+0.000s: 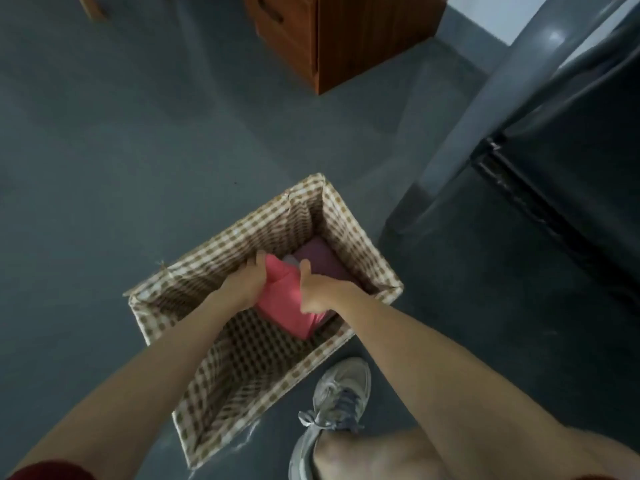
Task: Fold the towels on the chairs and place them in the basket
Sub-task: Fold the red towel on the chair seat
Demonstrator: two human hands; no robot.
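A folded pink towel is down inside the checked, fabric-lined basket on the floor. My left hand grips the towel's left side, thumb over its top edge. My right hand grips its right side. Behind the pink towel, at the basket's far end, lies a folded dark purple towel, with a bit of white cloth showing between them.
A grey plastic chair stands to the right of the basket. A wooden cabinet is at the back. My grey sneaker and bare knee are just right of the basket's near corner. Dark floor surrounds the basket.
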